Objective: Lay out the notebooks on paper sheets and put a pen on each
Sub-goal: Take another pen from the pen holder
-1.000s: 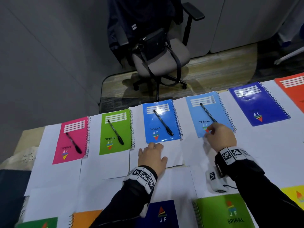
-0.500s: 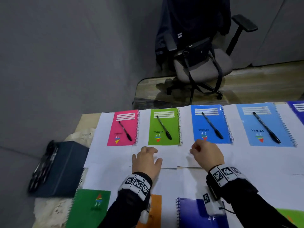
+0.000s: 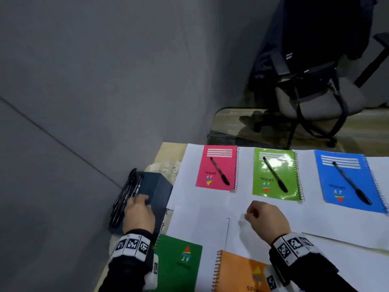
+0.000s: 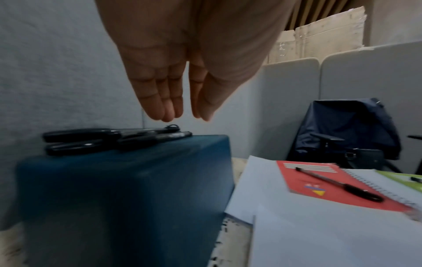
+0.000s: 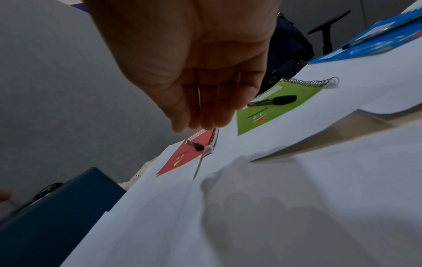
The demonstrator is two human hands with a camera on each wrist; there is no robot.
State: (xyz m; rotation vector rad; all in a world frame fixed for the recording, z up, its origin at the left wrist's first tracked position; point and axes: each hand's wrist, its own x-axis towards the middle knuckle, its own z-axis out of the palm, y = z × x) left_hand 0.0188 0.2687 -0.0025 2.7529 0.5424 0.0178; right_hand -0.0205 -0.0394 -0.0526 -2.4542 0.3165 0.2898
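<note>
Half a second back both hands lay on the white sheets below the far row; since then the left hand [image 3: 139, 216] has swung out to the dark blue box [image 3: 156, 192] at the table's left edge, and the head view has turned that way with it. Seen from the left wrist, its fingers [image 4: 164, 101] are straight and held together, hovering just above the cluster of black pens [image 4: 114, 139] on the box's top, holding nothing yet. To the right, the pink notebook [image 3: 216, 167], the light green notebook [image 3: 275, 175] and the blue notebook [image 3: 347, 180] each lie on paper with a black pen across the cover. In the near row the dark green notebook [image 3: 179, 262] and the orange notebook [image 3: 240, 272] carry no pen that shows. The right hand [image 3: 267, 220] hangs over a bare paper sheet [image 3: 200, 220], fingers loosely curled and empty. The step in hand looks like fetching a pen for the near row. Done well, the fingertips would come down on a single barrel and pinch it between thumb and forefinger, lifting straight up so the neighbouring pens are not dragged or rolled off the box, then set it down flat and diagonal on the dark green cover so it cannot roll away.
</note>
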